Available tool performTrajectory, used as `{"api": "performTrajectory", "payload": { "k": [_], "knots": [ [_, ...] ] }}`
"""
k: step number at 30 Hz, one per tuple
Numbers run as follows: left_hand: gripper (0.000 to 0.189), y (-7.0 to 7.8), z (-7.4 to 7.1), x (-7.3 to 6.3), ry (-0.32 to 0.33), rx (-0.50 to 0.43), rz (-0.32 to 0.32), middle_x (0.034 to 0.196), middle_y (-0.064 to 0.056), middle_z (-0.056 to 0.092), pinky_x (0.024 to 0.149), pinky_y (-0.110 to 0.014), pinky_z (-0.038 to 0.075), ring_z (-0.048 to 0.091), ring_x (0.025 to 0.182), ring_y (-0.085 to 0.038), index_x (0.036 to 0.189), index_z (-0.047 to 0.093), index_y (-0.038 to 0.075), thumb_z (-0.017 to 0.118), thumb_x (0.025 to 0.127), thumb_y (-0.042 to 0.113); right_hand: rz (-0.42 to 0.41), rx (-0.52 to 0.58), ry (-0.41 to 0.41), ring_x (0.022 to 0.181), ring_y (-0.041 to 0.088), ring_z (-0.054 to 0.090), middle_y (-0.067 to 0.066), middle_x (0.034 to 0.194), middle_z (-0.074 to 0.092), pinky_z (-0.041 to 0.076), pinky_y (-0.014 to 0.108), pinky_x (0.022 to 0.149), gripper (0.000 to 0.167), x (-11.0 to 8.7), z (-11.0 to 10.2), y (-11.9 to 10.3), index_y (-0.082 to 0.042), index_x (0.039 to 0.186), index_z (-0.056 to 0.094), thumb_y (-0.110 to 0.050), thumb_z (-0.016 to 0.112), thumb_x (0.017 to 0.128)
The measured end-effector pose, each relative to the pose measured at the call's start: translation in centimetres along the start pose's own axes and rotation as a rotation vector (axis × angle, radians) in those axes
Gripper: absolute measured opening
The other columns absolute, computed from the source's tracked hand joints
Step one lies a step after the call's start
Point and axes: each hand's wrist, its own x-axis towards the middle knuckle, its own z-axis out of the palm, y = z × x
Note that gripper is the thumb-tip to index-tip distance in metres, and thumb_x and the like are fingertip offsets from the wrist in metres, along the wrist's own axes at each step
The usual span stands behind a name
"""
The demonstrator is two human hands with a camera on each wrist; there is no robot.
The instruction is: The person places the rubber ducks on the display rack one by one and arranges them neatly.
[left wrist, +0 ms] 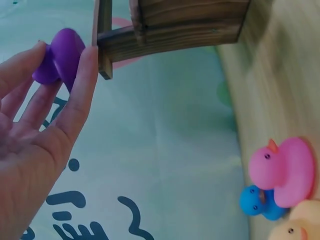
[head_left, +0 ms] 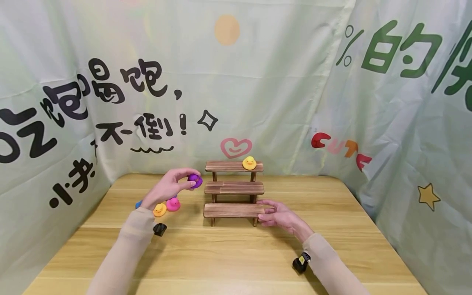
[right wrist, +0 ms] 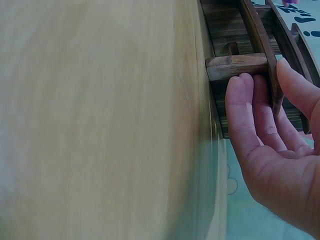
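Note:
A purple rubber duck (head_left: 195, 181) is pinched between the thumb and fingers of my left hand (head_left: 167, 188), raised above the table just left of the three-tier wooden stand (head_left: 234, 210). The left wrist view shows this duck (left wrist: 61, 61) close to the stand's edge. A yellow rubber duck (head_left: 249, 163) sits toward the right of the top tier. At the lower right end of the stand, my right hand (head_left: 282, 217) grips the bottom tier, its thumb and fingers on either side of the wood (right wrist: 237, 66) in the right wrist view.
Left of the stand, a pink duck (head_left: 173, 204), a yellow-orange duck (head_left: 159, 210) and blue ducks, partly hidden by my left wrist, sit on the wooden table (head_left: 228, 262). A printed cloth backdrop (head_left: 280, 102) encloses the table's back and sides.

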Motion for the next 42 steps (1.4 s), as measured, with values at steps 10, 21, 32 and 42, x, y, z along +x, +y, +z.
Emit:
{"api": "performTrajectory", "payload": {
  "k": [10, 21, 32, 42],
  "knots": [
    [0.028, 0.9, 0.6, 1.1, 0.005, -0.095, 0.04, 0.121, -0.019, 0.064, 0.085, -0.039, 0.058, 0.072, 0.091, -0.028, 0.125, 0.061, 0.001, 0.057, 0.098, 0.007, 0.006, 0.006, 0.004, 0.092, 0.023, 0.069, 0.009, 0.101, 0.06, 0.055, 0.045, 0.091, 0.065, -0.2, -0.1, 0.0, 0.003, 0.149, 0.031, 0.002, 0.062, 0.092],
    [0.026, 1.1, 1.9, 3.1, 0.204, -0.086, 0.104, 0.105, -0.01, 0.071, 0.079, -0.031, 0.058, 0.067, 0.095, -0.02, 0.108, 0.07, 0.008, 0.073, 0.089, 0.024, 0.007, 0.012, -0.002, 0.092, 0.02, 0.068, 0.007, 0.098, 0.061, 0.055, 0.044, 0.092, 0.066, -0.1, -0.1, 0.0, 0.003, 0.15, 0.029, 0.003, 0.062, 0.092],
    [0.04, 0.9, 3.3, 4.7, 0.253, -0.061, 0.08, 0.116, -0.009, 0.068, 0.092, -0.039, 0.054, 0.059, 0.119, -0.028, 0.119, 0.066, 0.011, 0.075, 0.087, 0.032, 0.008, 0.004, 0.002, 0.093, 0.021, 0.068, 0.008, 0.102, 0.06, 0.055, 0.044, 0.092, 0.067, -0.2, -0.2, 0.0, 0.002, 0.15, 0.028, 0.002, 0.062, 0.092],
    [0.033, 0.7, 5.1, 6.0, 0.303, 0.018, 0.232, 0.122, -0.012, 0.055, 0.105, -0.043, 0.047, 0.056, 0.116, -0.026, 0.125, 0.065, 0.011, 0.066, 0.095, 0.024, 0.011, -0.001, 0.006, 0.093, 0.02, 0.068, 0.008, 0.101, 0.06, 0.056, 0.042, 0.09, 0.066, 0.0, -0.1, -0.1, 0.001, 0.15, 0.03, 0.0, 0.063, 0.093]
  ]
}}
